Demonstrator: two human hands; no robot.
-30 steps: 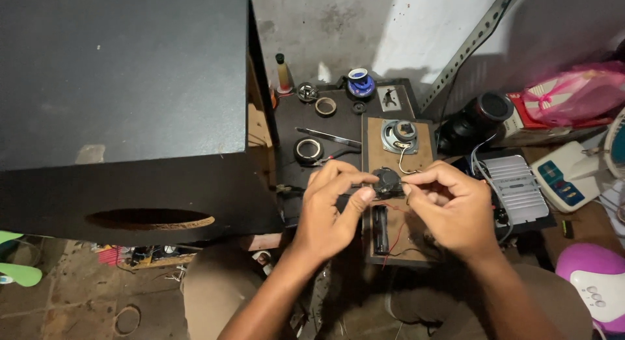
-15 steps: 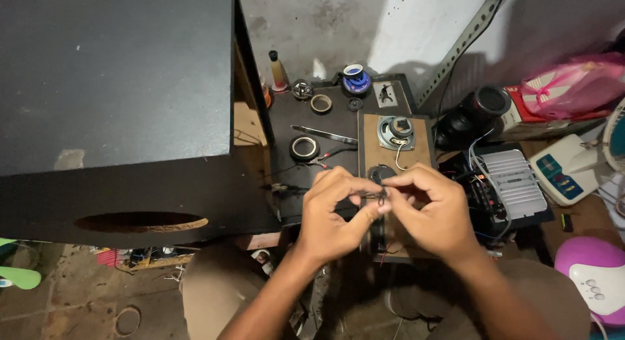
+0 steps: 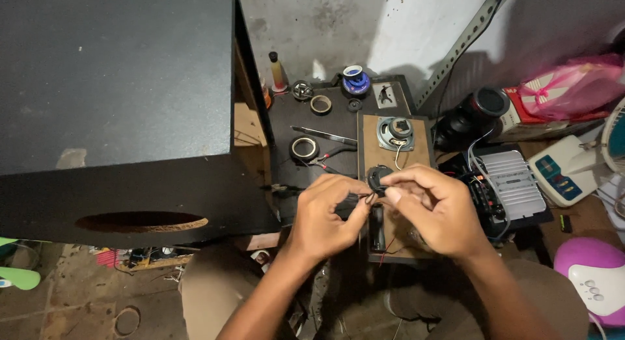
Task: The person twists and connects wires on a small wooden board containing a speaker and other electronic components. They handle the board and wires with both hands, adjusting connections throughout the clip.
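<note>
Centre of frame: the left hand (image 3: 329, 216) and right hand (image 3: 433, 206) meet over a brown board (image 3: 416, 141), fingertips pinched narrowly on a small black round part (image 3: 376, 178) and its thin wires (image 3: 362, 198). A second ago the hands sat slightly apart with the part plainly exposed between them; they have since closed together, so the part is now half hidden and the work appears to have moved to fine handling of the wire ends. Upper centre lie a small speaker (image 3: 395, 133), a tape roll (image 3: 304, 147) and tweezers (image 3: 323, 133); a large black box (image 3: 117, 112) fills the left, an amplifier (image 3: 514, 177) sits at right.
</note>
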